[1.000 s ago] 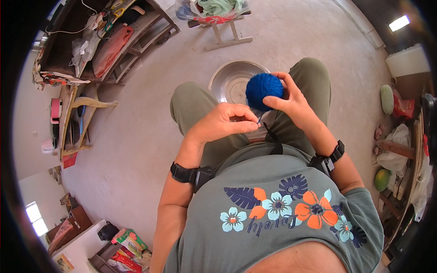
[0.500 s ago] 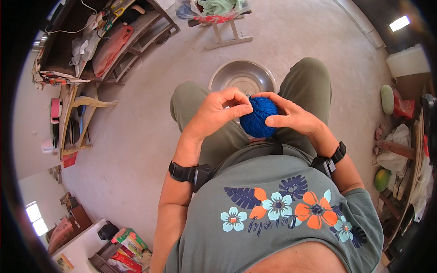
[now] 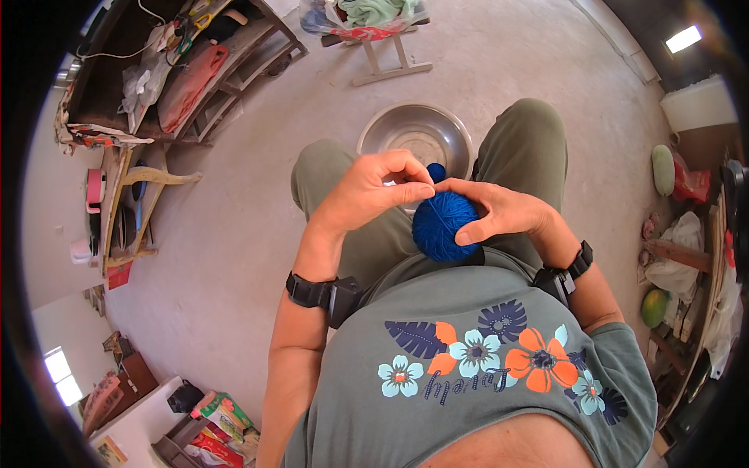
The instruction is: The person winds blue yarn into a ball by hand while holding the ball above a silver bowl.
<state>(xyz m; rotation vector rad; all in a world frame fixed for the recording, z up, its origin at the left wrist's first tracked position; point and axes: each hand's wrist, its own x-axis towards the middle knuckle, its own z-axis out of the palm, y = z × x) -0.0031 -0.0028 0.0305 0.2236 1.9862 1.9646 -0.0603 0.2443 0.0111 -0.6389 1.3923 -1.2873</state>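
A ball of blue yarn (image 3: 443,226) rests above my lap, gripped along its right side by my right hand (image 3: 503,207), thumb in front and fingers over the top. My left hand (image 3: 388,187) is pinched at the ball's upper left, thumb against forefinger. The strand in that pinch is too fine to make out clearly. Beyond my hands, a wide steel basin (image 3: 382,129) stands on the floor between my knees. A smaller blue yarn ball (image 3: 437,171) shows at the basin's near side, partly hidden by my hands.
A wooden stand (image 3: 388,58) ahead bears a plastic bag with green cloth. Shelves (image 3: 226,86) with bags and scissors stand at the far left. On the right, a green gourd (image 3: 663,170), plastic bags and a mango-coloured fruit (image 3: 655,308) lie along a rack.
The yarn ball in my right hand has turned and shifted down toward me. The smaller blue ball in the basin has come into sight. My left hand has barely moved.
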